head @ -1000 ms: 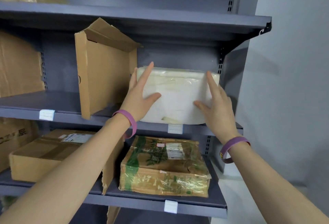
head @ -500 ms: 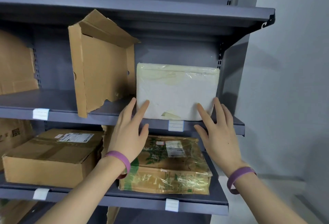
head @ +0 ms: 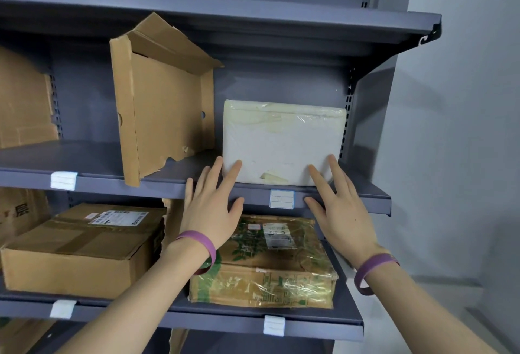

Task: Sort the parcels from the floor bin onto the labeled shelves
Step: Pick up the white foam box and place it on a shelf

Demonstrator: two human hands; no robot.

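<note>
White plastic-wrapped parcel [head: 284, 142] stands upright at the right end of the middle shelf [head: 371, 202], just beside a torn cardboard box [head: 163, 117]. Left hand [head: 211, 210] and right hand [head: 340, 213] lie flat, grip wide, holding nothing, straight fingertips at the parcel's lower corners. Paper label [head: 281, 199] on the shelf edge below.

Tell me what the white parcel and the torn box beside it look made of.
The white parcel: probably matte white foam under glossy clear film, which wrinkles and glints along its top. The torn box: brown cardboard, matte, likely corrugated; its lower edge is ragged and a flap is creased.
</note>
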